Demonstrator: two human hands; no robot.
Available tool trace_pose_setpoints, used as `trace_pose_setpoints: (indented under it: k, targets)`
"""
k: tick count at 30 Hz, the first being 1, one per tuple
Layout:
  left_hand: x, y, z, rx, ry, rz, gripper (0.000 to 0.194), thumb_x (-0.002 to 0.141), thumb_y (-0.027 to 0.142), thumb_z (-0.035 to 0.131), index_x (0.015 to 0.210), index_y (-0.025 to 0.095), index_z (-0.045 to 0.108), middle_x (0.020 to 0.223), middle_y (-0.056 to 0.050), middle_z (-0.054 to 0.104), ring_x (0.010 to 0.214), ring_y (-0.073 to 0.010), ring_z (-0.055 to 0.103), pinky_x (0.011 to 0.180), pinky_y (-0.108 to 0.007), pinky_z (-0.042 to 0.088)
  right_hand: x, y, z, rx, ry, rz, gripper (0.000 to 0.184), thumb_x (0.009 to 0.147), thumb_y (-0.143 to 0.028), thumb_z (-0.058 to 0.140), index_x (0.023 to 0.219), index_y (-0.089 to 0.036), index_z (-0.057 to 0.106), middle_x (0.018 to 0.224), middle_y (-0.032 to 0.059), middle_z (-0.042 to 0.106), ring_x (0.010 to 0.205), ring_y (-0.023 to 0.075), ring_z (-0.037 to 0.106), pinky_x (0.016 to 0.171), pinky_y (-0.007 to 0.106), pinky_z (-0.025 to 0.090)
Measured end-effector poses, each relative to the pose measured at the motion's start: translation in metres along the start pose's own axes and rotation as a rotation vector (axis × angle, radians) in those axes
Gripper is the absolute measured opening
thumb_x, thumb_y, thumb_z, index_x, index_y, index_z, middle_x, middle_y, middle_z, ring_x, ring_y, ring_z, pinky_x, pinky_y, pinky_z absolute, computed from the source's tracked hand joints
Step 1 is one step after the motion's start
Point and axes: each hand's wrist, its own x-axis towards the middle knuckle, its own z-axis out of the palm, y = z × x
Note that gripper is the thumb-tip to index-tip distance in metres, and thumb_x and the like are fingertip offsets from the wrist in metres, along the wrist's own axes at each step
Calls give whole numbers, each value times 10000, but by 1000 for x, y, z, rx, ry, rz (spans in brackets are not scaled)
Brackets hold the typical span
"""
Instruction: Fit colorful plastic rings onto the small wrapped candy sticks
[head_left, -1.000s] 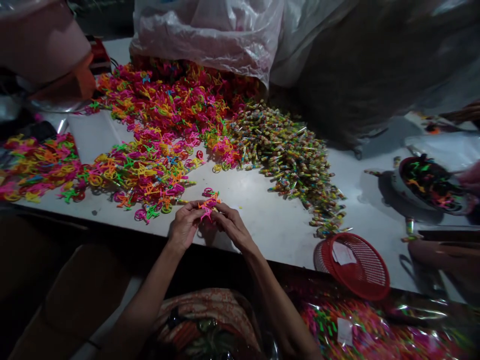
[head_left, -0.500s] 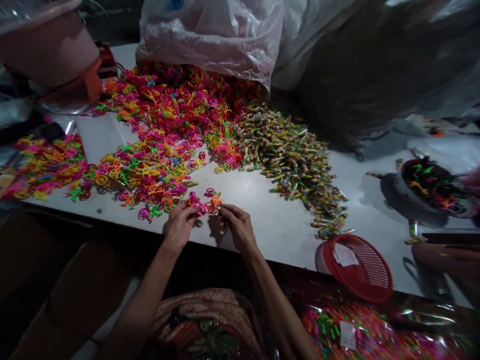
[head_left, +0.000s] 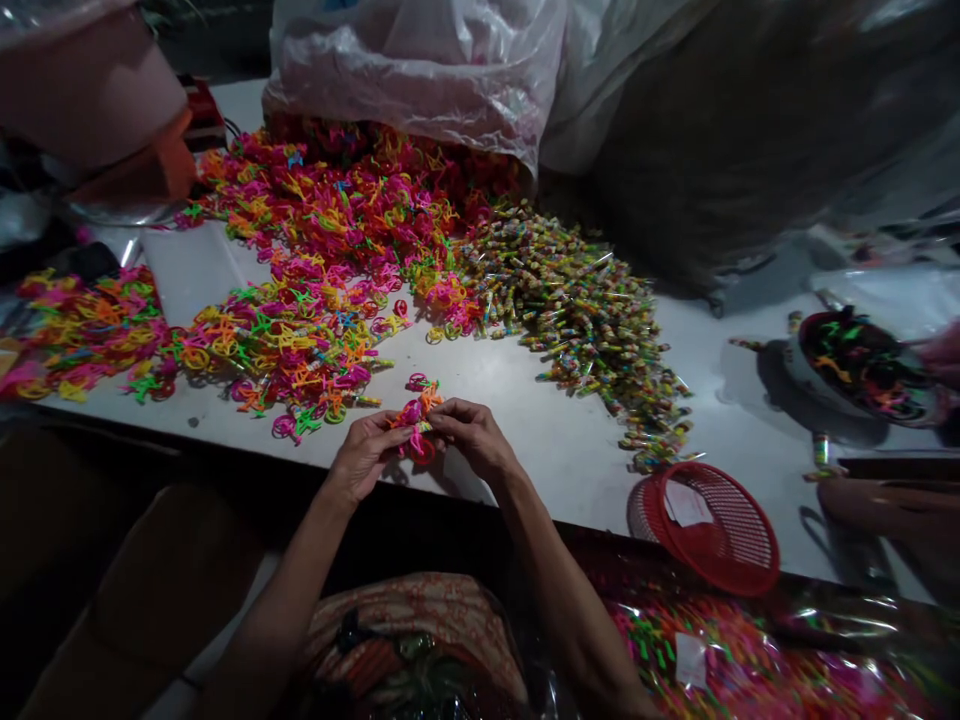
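My left hand point(head_left: 366, 455), fingers closed, pinches a bright pink plastic toy piece point(head_left: 409, 413) just above the front of the table. Close against it, my right hand point(head_left: 480, 438) has its thumb and fingertips pressed together on a small printed tube point(head_left: 424, 427), whose pale and green end touches the pink piece. Beneath and just beyond my fingers lie an orange toy piece point(head_left: 430, 395) and a red ring piece point(head_left: 421, 452). Fingertips partly hide how tube and pink piece meet.
A heap of coloured plastic pieces point(head_left: 322, 225) spreads leftward below a plastic sack point(head_left: 420, 90). Wrapped printed tubes point(head_left: 585, 300) pile up to the right. A red mesh basket point(head_left: 720, 530) sits at the front edge. A bowl point(head_left: 810, 370) stands far right, near another person's hand point(head_left: 945, 350).
My hands have come together. My right hand has moved left, bringing the small tube up to the pink piece in my left hand. The view has shifted slightly.
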Motion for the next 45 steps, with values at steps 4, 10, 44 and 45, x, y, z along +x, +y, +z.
trace_pose_setpoints:
  k: [4, 10, 44, 45]
  targets:
    - [-2, 1, -2, 75, -41, 0, 329, 440, 240, 874, 704, 114, 726, 615, -19, 681, 505, -77, 548, 488, -187, 415, -1, -5, -2, -70, -79, 11, 300, 607, -400, 803, 637, -152, 638, 494, -38, 586, 402, 59, 468, 457, 203, 364]
    - [-4, -2, -9, 207, 20, 107, 279, 480, 247, 837, 713, 137, 729, 593, -2, 668, 502, -86, 538, 494, -198, 411, -12, 3, 7, -223, -8, -100, 283, 674, -418, 748, 668, -156, 640, 525, -34, 574, 442, 71, 465, 469, 216, 374]
    - [38, -10, -10, 1945, -18, 784, 239, 882, 255, 518, 1096, 205, 613, 1046, -95, 640, 981, -255, 575, 874, -388, 416, 86, -73, -51, -1782, 499, -105, 352, 935, -253, 375, 1235, -193, 548, 1164, 130, 604, 932, 232, 608, 681, 290, 386]
    - [36, -10, -9, 1924, -8, 782, 180, 863, 259, 551, 1015, 212, 633, 999, -86, 640, 958, -252, 579, 859, -379, 418, 82, -71, -53, -1787, 480, -107, 353, 931, -239, 375, 1233, -196, 551, 1153, 123, 610, 935, 229, 607, 676, 286, 380]
